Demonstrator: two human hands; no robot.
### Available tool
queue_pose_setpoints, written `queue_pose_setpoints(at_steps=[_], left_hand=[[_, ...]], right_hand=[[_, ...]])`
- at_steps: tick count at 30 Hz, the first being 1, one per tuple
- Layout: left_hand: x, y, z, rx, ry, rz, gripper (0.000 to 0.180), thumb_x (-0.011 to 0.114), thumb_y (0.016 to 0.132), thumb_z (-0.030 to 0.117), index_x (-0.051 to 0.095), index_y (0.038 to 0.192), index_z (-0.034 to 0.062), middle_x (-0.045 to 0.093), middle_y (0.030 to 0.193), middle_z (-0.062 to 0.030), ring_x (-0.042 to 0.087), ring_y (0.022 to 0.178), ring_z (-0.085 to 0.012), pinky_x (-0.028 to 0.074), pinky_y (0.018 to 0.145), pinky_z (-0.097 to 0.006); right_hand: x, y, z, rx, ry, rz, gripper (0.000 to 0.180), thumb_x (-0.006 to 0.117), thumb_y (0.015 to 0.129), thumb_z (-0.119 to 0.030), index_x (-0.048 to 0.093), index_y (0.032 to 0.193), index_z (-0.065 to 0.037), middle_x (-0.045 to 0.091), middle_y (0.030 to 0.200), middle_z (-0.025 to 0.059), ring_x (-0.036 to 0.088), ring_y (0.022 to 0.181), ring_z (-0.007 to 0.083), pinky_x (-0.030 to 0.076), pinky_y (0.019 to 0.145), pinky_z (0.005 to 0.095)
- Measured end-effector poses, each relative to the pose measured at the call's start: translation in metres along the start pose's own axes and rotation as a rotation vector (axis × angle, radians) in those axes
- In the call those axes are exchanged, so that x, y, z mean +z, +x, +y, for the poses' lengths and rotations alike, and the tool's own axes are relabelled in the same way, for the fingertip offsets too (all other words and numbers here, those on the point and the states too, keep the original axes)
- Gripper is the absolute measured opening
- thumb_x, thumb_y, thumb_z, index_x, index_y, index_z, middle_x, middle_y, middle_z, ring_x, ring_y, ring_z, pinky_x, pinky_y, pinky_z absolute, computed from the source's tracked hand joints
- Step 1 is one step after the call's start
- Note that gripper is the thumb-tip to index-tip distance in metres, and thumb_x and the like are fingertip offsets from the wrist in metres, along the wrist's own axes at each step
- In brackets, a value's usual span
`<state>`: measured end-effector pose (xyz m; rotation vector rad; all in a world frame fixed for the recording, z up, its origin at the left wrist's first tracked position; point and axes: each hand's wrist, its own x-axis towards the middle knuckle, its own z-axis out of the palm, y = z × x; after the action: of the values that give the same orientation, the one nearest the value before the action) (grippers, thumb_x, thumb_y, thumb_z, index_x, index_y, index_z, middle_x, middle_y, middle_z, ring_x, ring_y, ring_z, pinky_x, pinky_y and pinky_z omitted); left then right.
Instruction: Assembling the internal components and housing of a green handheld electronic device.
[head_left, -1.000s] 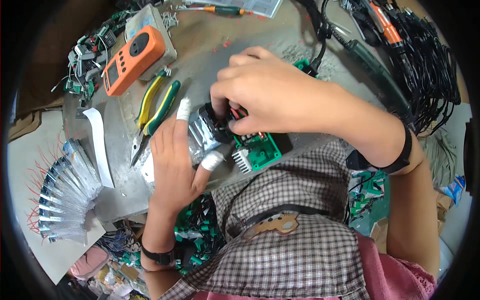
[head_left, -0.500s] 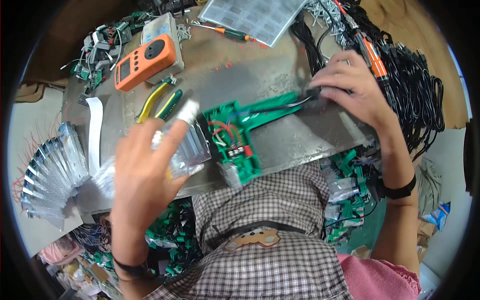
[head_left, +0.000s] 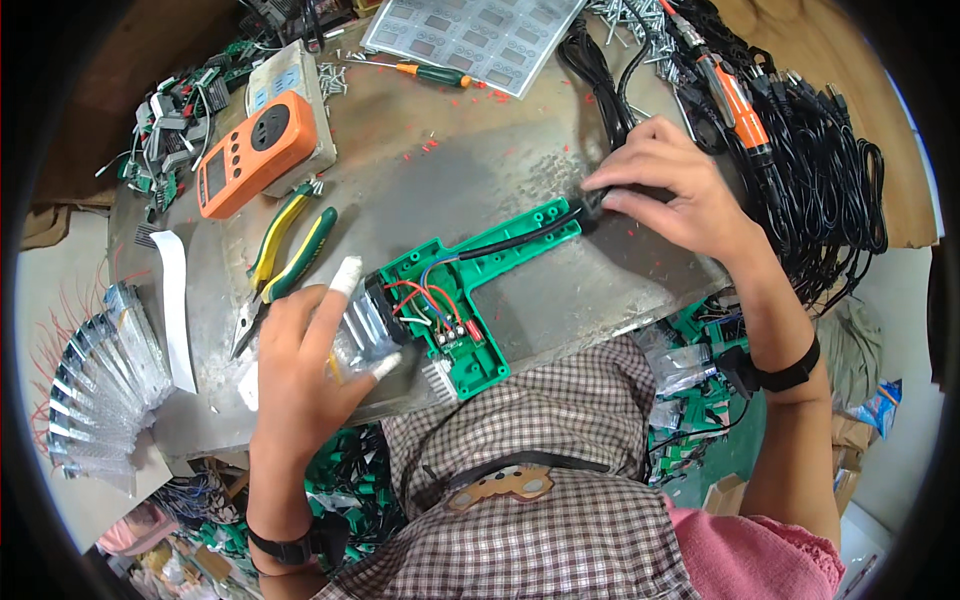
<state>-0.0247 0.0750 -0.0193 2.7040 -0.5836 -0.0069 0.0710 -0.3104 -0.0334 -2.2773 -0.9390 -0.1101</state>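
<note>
Under the left hand [head_left: 300, 375] lies a shiny finned silver metal block [head_left: 365, 325], beside a glossy green plastic housing shell [head_left: 470, 290]. The right hand [head_left: 680, 190] pinches a matt black rubbery cable [head_left: 520, 240]. Both rest on a dull, scuffed grey metal tabletop [head_left: 450, 170].

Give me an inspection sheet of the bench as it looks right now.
Surface: grey metal worktop, scuffed, sprinkled with small red bits.
Job's things: green plastic L-shaped housing half lying open, red, blue and white wires inside; finned silver metal block at its left end.
Clutter: orange handheld meter, yellow-green handled pliers, green-handled screwdriver, sheet of grey panels, fan of clear packets.
Grippers: left hand on the silver block, fingertips taped white; right hand pinching the black cord at the housing's end.
Cables: bundle of black power cords at right.
Surroundings: green parts heaped below the bench.
</note>
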Motion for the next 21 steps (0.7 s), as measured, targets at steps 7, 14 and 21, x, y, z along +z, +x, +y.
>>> queue_pose_setpoints(at_steps=[7, 14, 21], left_hand=[[0.01, -0.004, -0.008, -0.007, -0.058, 0.033, 0.097, 0.092, 0.054, 0.02, 0.053, 0.141, 0.0054, 0.057, 0.122, -0.0168, 0.055, 0.111, -0.037, 0.043, 0.094, -0.046], [-0.021, 0.032, 0.016, 0.19, -0.301, 0.063, 0.081, 0.078, 0.077, 0.044, 0.052, 0.141, 0.0019, 0.061, 0.129, -0.0153, 0.051, 0.123, -0.0348, 0.032, 0.105, -0.045], [0.024, 0.077, 0.032, 0.226, -0.242, 0.002, 0.049, 0.077, 0.071, 0.006, 0.07, 0.12, 0.0073, 0.063, 0.09, -0.0029, 0.054, 0.089, -0.0252, 0.036, 0.084, -0.038]], right_hand=[[-0.003, -0.001, -0.003, 0.026, 0.049, 0.004, 0.023, 0.077, 0.08, -0.008, 0.077, 0.103, -0.011, 0.072, 0.097, -0.0001, 0.057, 0.094, 0.0219, 0.048, 0.087, 0.0352], [-0.005, -0.004, -0.002, -0.047, -0.03, -0.061, 0.027, 0.079, 0.08, -0.017, 0.077, 0.106, -0.016, 0.07, 0.092, -0.0018, 0.056, 0.093, 0.0211, 0.044, 0.089, 0.0365], [-0.01, 0.011, -0.002, -0.068, -0.238, -0.064, 0.019, 0.077, 0.081, -0.022, 0.077, 0.099, -0.017, 0.062, 0.082, -0.0038, 0.052, 0.092, 0.0229, 0.038, 0.091, 0.04]])
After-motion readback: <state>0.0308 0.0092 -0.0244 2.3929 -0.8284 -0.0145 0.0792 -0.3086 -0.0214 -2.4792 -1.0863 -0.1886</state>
